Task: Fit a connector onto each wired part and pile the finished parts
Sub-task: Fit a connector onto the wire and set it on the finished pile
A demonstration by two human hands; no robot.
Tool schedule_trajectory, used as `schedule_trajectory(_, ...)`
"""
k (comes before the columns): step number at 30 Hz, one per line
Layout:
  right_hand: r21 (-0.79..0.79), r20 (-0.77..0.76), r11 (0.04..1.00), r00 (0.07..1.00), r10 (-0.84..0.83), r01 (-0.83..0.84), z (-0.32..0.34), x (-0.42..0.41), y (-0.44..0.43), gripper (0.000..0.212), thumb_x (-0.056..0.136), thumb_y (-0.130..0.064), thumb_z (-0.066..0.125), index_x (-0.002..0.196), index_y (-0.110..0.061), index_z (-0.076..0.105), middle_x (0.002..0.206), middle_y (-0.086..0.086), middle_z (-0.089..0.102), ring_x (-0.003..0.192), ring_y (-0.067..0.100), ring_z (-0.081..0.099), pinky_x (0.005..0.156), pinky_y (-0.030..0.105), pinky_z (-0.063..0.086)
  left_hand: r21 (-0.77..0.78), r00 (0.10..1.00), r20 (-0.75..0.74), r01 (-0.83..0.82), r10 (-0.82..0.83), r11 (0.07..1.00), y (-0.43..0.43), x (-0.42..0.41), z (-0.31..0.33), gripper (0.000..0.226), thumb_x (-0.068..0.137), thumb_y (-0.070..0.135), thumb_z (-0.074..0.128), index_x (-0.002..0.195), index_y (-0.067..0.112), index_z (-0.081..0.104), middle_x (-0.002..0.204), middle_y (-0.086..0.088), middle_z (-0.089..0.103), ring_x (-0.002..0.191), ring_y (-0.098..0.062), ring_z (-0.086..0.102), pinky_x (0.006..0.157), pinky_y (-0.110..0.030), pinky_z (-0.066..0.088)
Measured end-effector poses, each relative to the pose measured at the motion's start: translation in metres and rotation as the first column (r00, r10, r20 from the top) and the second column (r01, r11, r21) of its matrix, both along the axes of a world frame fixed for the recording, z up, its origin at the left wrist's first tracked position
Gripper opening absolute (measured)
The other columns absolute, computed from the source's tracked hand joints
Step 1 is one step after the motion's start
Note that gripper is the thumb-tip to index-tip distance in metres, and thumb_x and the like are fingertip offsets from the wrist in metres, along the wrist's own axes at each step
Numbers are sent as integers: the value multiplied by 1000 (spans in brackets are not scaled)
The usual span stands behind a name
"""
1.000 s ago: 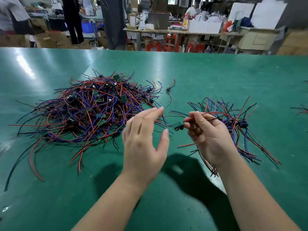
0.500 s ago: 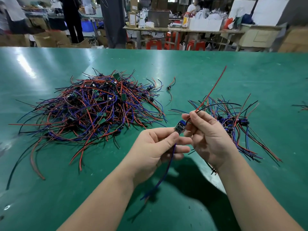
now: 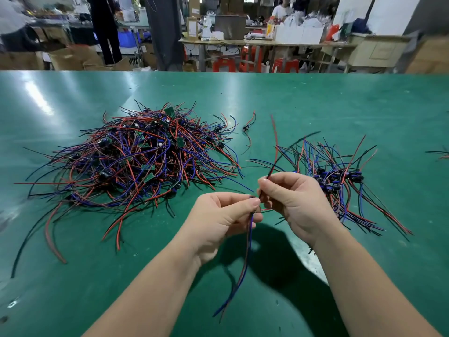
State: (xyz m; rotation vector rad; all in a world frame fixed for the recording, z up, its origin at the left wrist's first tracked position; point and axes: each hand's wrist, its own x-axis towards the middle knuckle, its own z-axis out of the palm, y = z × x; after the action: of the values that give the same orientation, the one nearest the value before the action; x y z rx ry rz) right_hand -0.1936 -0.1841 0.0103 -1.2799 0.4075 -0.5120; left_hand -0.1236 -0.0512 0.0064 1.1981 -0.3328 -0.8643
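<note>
Hanging wires: a thin blue and dark wire pair (image 3: pixel 247 254) drops from the left hand toward the bottom centre of the frame. Whether its loose ends touch the table cannot be told.
Left hand (image 3: pixel 226 222): at lower centre with fingers curled, thumb and forefinger pinching the top of the blue and dark wire pair.
Right hand (image 3: pixel 301 203): just right of the left hand, their fingertips almost meeting. Its fingers are curled and pinch the base of thin red and black wires (image 3: pixel 276 147), which rise toward the upper middle.
Held piece: the wired part (image 3: pixel 258 208) sits between the two hands above the table. Its body is almost wholly hidden by the fingertips.
Smaller pile (image 3: pixel 337 178): right of centre, just beyond the right hand. It is made of blue, red and black wires with dark connector blocks clustered in the middle.
Large tangled heap (image 3: pixel 136 161): left of centre, well apart from the smaller pile. It holds red, blue and black wires with small green boards scattered through it.
Stray piece (image 3: pixel 246 127): one short red and black wired bit lies alone between the two piles, farther back.
Table (image 3: pixel 340 103): a glossy green surface fills the frame from the bottom to the upper third.
Background: across the top stand a long wooden workbench (image 3: pixel 243 41) loaded with boxes and red plastic stools (image 3: pixel 222 64), all blurred.
</note>
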Motion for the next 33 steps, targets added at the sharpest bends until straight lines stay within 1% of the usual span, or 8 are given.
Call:
schedule_trajectory(7,177,-25,930,947,-322,321,7,-13,-42,8,81,0,67,78,-5,61,57,4,66,51,12,63,49,17,51,64,980,90,174,-180,983,1,-6,-3,17,58,17,79,71,9,71,71,-12,71,62,-18,70,55,-23,54)
schedule_trajectory(13,288,15,878,915,-402,381,9,-18,-49,11,82,-7,69,78,-8,59,57,4,67,52,12,66,45,15,48,111,965,143,206,-221,972,1,-6,-4,10,75,-1,74,78,5,67,68,-8,71,61,-17,69,56,-22,54)
schedule_trajectory(19,303,-112,843,895,-431,444,6,-18,-55,19,89,-13,63,73,-8,56,46,-2,58,43,7,60,33,13,35,196,947,229,180,-223,964,3,-2,-7,15,75,1,77,83,6,65,66,-6,70,63,-17,69,56,-20,52)
schedule_trajectory(22,372,-68,853,928,-367,365,7,-17,-56,29,99,-26,50,78,-7,57,55,2,65,51,9,66,39,14,45,194,953,216,173,-214,966,4,0,-6,13,77,4,75,84,7,65,71,-7,71,65,-17,70,55,-19,52)
schedule_trajectory(25,430,-44,870,968,-247,242,8,-18,-56,40,104,-34,32,95,-5,59,83,13,70,67,18,72,54,20,56,63,987,54,146,-150,987,4,4,0,20,76,15,71,92,7,62,87,-8,75,72,-17,72,57,-22,55)
schedule_trajectory(28,232,-141,965,986,-94,125,4,-15,-40,10,94,-6,52,100,-4,59,87,15,65,65,19,68,52,19,53,-128,982,-148,100,-118,987,5,10,5,33,74,27,63,103,12,57,102,-4,74,79,-16,72,62,-25,58)
schedule_trajectory(29,132,-154,991,988,-17,38,1,-13,-32,15,88,2,58,101,-4,61,86,16,65,63,18,67,52,18,50,-179,971,-208,81,-118,980,5,10,7,38,74,29,61,109,12,57,104,-3,74,81,-17,72,62,-25,58)
schedule_trajectory(33,-81,-36,982,985,171,-173,-3,-3,-2,25,61,-14,76,86,-14,74,77,6,70,60,10,62,55,17,47,-219,956,-265,64,-123,974,5,9,8,51,75,35,60,119,9,58,104,2,73,78,-11,71,56,-22,57)
